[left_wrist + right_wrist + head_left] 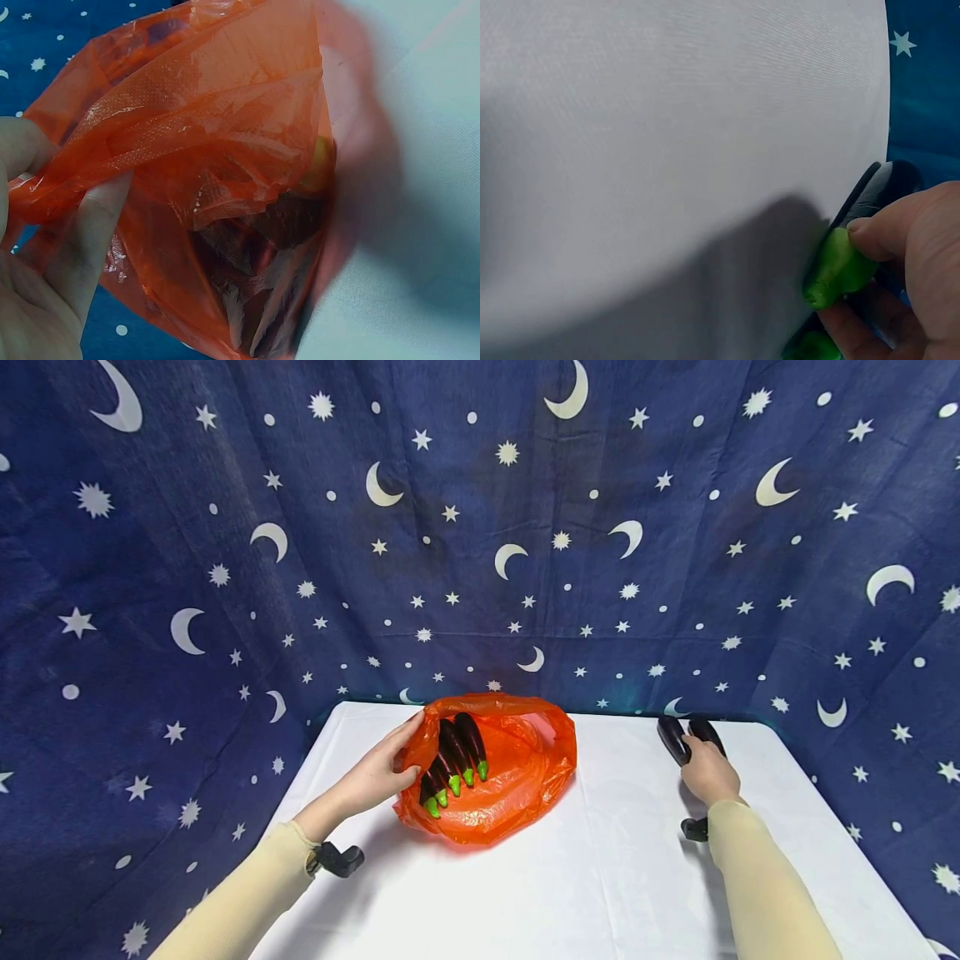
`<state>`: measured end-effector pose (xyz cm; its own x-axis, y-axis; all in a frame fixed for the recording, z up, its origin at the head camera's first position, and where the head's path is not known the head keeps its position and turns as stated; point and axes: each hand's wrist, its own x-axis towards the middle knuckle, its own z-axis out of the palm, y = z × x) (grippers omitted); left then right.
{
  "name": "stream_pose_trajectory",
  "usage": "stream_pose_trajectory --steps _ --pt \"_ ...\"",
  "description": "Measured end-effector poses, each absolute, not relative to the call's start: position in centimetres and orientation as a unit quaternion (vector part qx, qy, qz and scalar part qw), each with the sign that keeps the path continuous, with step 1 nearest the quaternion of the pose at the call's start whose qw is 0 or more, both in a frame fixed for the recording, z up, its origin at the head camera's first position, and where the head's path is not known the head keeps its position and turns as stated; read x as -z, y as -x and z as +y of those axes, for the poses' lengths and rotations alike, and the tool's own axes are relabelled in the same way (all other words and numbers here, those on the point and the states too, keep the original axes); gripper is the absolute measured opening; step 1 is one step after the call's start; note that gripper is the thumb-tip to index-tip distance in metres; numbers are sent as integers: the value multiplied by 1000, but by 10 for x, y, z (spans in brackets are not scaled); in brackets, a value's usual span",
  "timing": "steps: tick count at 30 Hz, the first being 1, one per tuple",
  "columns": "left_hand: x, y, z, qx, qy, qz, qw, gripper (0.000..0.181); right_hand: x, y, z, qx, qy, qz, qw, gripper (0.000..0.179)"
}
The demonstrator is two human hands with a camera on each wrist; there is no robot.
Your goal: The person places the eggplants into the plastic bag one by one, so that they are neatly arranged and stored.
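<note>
Apparently mid-bagging: left hand [372,774] at the orange bag [517,814], right hand [708,772] at a loose eggplant [672,739].
Left thumb and fingers pinch the bag's rim, its mouth gaping over a row of bagged eggplants [470,742]; right thumb and fingers grasp the loose one by its green stem end, a second eggplant [707,736] just beside it, near the white table's [615,868] far edge. The step looks like picking up; the next move probably calls for a secure lift and a wide bag mouth. No brand, label or writing can be read.
</note>
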<state>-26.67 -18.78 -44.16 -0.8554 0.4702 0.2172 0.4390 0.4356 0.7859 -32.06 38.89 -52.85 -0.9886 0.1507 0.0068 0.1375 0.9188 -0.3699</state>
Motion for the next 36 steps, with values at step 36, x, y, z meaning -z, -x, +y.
stream_pose_trajectory --steps 36 --pt "444 268 -187 -453 -272 849 17 88 525 290 373 -242 -80 -967 -7 58"
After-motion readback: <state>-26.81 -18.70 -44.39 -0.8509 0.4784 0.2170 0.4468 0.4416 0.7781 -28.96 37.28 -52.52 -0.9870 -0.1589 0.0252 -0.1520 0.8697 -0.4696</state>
